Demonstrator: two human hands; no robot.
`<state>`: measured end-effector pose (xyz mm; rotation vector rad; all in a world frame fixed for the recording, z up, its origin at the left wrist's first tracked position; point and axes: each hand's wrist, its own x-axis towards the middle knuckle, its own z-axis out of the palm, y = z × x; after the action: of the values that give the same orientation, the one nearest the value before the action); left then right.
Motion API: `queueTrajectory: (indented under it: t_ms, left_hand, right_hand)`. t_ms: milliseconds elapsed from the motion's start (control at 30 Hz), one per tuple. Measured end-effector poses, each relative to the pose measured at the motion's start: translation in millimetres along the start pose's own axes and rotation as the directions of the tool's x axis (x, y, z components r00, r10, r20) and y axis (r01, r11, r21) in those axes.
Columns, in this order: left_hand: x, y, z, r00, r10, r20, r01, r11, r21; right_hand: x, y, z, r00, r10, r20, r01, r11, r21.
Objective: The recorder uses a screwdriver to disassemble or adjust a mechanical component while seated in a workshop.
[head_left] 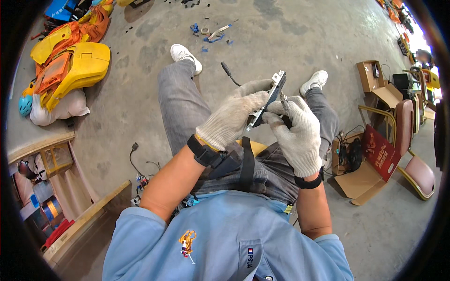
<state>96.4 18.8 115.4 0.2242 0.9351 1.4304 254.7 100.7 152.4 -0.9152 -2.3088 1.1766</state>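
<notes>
My gloved left hand [230,114] grips a narrow, flat black-and-silver part [274,87], held tilted above my lap with its upper end raised. My gloved right hand [299,132] is closed round a slim metal tool [284,97] against the right side of that part, thumb and fingertips close to it; the tool's working end is unclear. A black cable with a plug [226,70] shows just beyond my left hand, its other end hidden.
Yellow and orange plastic shells [75,70] lie at the left, above wooden shelving [56,164]. Open cardboard boxes [356,185] and chairs [415,178] stand at the right. Blue scraps [206,37] and loose cables [140,154] lie on the concrete floor.
</notes>
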Motion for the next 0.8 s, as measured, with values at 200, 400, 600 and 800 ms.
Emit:
queueTrajectory:
  t_ms: [200, 400, 600, 800]
  left_hand:
    - [-1.0, -1.9, 2.1, 1.000, 0.021, -0.023, -0.019, 0.996, 0.089]
    - [2.5, -8.9, -1.6, 1.000, -0.005, 0.006, 0.005, 0.996, 0.095]
    - [-3.0, -8.8, 4.4, 0.999, -0.021, 0.026, 0.019, 0.997, 0.077]
    - [-3.1, -12.6, 3.2, 0.999, -0.024, 0.041, 0.024, 1.000, 0.004]
  right_hand:
    - [-0.3, 2.0, -3.0, 0.999, 0.014, 0.039, -0.012, 0.998, -0.059]
    - [2.0, 7.9, -7.7, 0.998, 0.007, 0.068, -0.001, 0.995, -0.098]
    - [-3.8, 6.9, -6.6, 0.936, 0.343, 0.082, -0.352, 0.904, 0.242]
    - [-9.9, 12.7, -3.5, 0.979, 0.197, 0.055, -0.204, 0.963, 0.176]
